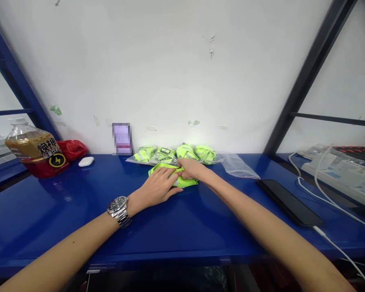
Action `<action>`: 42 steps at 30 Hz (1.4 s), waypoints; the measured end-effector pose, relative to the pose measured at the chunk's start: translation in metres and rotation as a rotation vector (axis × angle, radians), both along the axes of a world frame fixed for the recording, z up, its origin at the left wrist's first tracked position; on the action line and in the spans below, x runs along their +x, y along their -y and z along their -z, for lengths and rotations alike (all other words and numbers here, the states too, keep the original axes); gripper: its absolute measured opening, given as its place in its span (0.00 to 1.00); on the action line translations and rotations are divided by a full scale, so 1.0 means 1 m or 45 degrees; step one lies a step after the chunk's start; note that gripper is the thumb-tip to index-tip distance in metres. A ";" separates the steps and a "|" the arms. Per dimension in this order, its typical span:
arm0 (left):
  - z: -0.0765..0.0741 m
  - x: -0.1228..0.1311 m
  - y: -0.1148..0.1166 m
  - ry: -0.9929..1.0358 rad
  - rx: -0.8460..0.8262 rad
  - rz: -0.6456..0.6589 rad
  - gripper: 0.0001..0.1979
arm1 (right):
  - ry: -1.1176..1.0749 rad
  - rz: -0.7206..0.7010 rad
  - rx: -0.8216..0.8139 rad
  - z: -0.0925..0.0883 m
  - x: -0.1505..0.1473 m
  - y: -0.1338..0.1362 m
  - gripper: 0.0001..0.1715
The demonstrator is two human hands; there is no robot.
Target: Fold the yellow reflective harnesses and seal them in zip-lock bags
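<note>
Head view: pressing the loosely spread left hand [158,185] on a neon-yellow fabric bundle [188,183] atop the blue table [94,202], pinching a fold with the curled right hand [189,168]; judging by four similar bundles [186,151] behind, already in clear plastic [136,161], seemingly mostly done, with this one yet unbagged.

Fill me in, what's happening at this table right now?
A person is working with both hands on a yellow-green cloth on the blue table. The left hand lies across it, while the right hand seems to pinch a fold near the top. Just behind, similar yellow-green bundles in clear plastic sit in a row by the wall. A clear bag lies to their right.
</note>
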State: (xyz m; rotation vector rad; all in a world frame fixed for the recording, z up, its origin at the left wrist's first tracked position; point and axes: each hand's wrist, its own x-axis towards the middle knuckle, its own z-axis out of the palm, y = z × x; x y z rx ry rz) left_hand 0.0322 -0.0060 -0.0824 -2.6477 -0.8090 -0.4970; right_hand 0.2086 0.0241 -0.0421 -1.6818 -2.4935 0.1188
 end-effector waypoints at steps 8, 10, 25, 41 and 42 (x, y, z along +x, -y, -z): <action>0.000 -0.007 -0.013 -0.013 -0.279 -0.047 0.25 | -0.040 -0.283 0.406 0.026 0.006 0.007 0.10; 0.000 -0.006 -0.014 -0.041 -0.245 -0.041 0.21 | -0.082 -0.452 0.443 0.031 0.012 0.011 0.13; -0.001 -0.004 -0.008 -0.221 0.007 -0.098 0.16 | -0.165 -0.722 0.520 0.050 0.033 0.023 0.21; -0.016 -0.010 0.005 0.061 -0.453 -0.044 0.36 | -0.424 -0.612 0.217 0.028 0.033 0.025 0.19; -0.016 -0.009 0.005 0.056 -0.460 -0.041 0.34 | -0.465 -0.603 0.170 0.026 0.034 0.023 0.18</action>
